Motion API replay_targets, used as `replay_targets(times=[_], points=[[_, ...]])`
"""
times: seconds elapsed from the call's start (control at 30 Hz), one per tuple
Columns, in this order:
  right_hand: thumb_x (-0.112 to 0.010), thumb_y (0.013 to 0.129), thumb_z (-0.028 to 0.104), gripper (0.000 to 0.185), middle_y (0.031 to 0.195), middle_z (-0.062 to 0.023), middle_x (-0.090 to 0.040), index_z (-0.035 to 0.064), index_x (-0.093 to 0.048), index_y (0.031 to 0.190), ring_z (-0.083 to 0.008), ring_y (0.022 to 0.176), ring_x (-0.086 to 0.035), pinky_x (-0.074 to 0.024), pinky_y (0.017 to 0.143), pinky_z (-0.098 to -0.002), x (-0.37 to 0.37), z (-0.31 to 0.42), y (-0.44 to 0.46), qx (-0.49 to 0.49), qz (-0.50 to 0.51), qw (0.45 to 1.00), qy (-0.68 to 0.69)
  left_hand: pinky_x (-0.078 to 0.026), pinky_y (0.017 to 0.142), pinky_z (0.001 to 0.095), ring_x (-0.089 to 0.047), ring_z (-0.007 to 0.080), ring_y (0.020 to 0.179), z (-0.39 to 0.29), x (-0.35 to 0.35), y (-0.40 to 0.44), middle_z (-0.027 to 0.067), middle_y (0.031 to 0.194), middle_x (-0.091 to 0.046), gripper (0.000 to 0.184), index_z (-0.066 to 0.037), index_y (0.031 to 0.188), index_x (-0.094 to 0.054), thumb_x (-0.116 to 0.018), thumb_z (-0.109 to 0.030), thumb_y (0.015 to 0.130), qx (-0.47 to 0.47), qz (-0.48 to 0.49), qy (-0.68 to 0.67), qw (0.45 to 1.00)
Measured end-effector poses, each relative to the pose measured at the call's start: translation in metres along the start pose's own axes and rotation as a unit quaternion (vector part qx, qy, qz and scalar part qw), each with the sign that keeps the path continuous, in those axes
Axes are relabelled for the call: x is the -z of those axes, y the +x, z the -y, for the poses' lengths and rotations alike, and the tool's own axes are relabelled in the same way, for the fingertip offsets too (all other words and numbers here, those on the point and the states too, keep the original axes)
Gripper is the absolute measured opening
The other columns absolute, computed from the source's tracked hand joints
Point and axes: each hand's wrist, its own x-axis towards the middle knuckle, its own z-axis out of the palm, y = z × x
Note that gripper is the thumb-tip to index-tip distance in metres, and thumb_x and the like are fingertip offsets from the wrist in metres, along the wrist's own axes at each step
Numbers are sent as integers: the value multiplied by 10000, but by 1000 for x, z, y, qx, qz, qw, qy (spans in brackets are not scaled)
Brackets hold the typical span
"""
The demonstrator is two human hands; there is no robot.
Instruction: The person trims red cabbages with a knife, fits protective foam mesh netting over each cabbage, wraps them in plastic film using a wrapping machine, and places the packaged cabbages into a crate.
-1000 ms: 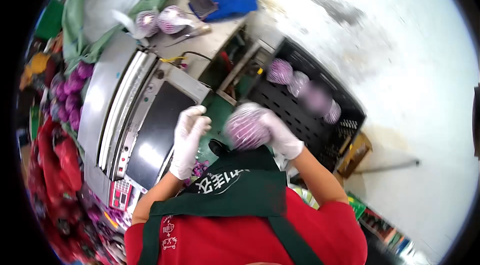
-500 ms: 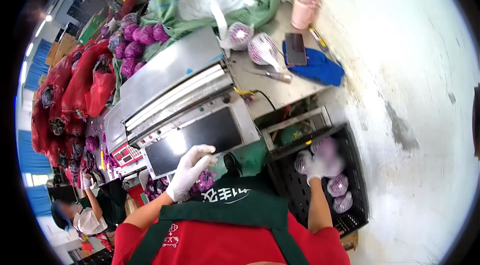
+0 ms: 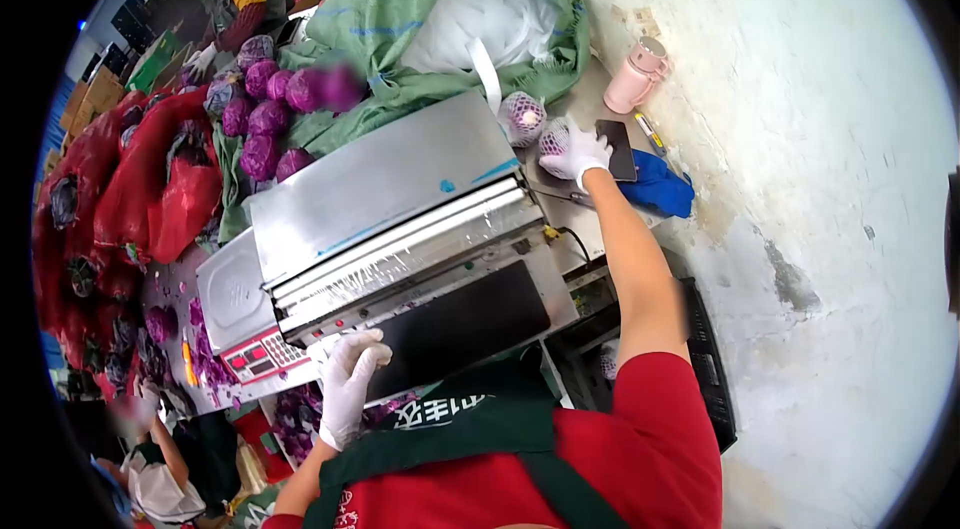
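Fingers (image 3: 602,150) of the white-gloved right hand (image 3: 580,154) spread over a round, purple, white-netted cabbage (image 3: 551,140) on the grey worktop (image 3: 593,94), touching it; firm grip can't be told. Dark flat phone (image 3: 623,162) just beside. White-gloved left hand (image 3: 347,384) half-open, empty, near black rectangular plate (image 3: 470,319).

It was a produce-packing workshop, by the look of it: round purple cabbages (image 3: 268,117) lay heaped near bulging red sacks (image 3: 185,197) and a boxy silver metal wrapping machine (image 3: 390,174).
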Motion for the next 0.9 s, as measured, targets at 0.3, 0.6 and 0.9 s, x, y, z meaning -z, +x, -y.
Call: replay_targets(times=[0.3,0.6,0.9], points=[[-716,759,195,515,1087,-166,-611,79,-525,1223,-299,960,-619,-520,831,-407,-56,-21,17,-48,-93,917,385,-462,791,256,-576,116,833,-15,17,9,47,911,-636,193,-25,1124,-547,-569,-115,955,-38,-88,-59,994],[-601,861,177,606,1307,-136,-422,11,-315,1369,-239,1194,-435,-412,985,-381,126,96,-106,191,181,687,678,-346,1088,410,-403,253,1313,-85,-93,117,134,1420,-383,950,-121,1505,-153,-737,-211,762,-242,14,-109,964],[-718,817,206,704,1179,-138,-544,-52,-378,1377,-194,1006,-553,-463,875,-287,50,69,13,129,71,833,534,-390,1068,415,-504,276,1233,-86,60,103,133,1356,-499,577,-42,1388,-413,-415,-427,958,-167,-63,-375,910]])
